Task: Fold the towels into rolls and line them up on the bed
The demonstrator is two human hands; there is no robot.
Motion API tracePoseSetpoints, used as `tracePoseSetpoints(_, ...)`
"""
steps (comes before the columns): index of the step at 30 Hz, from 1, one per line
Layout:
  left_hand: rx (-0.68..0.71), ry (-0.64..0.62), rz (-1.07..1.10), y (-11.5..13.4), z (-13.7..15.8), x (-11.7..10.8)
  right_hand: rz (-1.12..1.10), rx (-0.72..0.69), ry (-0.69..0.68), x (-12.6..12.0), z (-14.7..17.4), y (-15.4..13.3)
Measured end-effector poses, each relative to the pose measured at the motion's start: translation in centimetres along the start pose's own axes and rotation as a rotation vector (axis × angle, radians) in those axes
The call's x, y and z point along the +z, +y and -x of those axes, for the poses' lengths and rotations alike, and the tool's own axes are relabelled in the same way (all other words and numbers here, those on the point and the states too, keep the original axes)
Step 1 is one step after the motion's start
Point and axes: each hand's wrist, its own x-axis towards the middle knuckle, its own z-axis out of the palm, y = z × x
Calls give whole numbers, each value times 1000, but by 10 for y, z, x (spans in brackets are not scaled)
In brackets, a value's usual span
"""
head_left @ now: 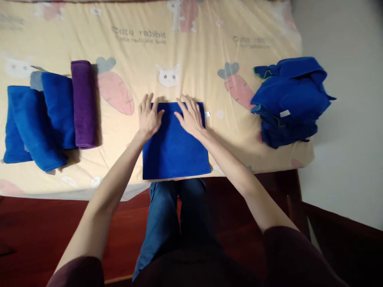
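A blue towel (176, 147) lies flat in a near-square shape at the front edge of the bed, with a small white tag (207, 114) sticking out on its right side. My left hand (149, 116) rests on its far left corner, fingers stretched past the edge and thumb pointing inward. On the far right part of the cloth is my right hand (190, 114), fingers spread and palm down. Neither hand grips the fabric. The palms hide parts of the towel's upper corners.
Rolled blue towels (37, 127) and a rolled purple towel (83, 104) lie at the left. A crumpled heap of blue cloths (295, 97) sits at the right, near the pale wall (347, 99). The bed's patterned sheet (191, 52) ends just before my legs.
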Motion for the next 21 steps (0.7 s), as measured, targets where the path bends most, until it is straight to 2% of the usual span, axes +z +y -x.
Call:
tracePoseSetpoints(3,28,-89,52,-4,23,15,-6,-27,-117,12,20,9)
tracePoseSetpoints(6,-17,-90,83,-18,27,17,-6,80,-84,13,23,41)
tracePoseSetpoints(8,-43,-70,97,-15,27,15,14,171,-47,9,22,46)
tracePoseSetpoints(11,-37,-81,107,10,44,17,31,183,-16,5,34,13)
tracePoseSetpoints(15,26,-173,101,46,104,24,-52,50,-111,5,88,-46)
tracePoseSetpoints(18,20,-199,72,52,146,19,-78,112,-182,0,128,-53)
tracePoseSetpoints(21,3,-202,51,50,169,12,-44,213,-187,-11,149,-44)
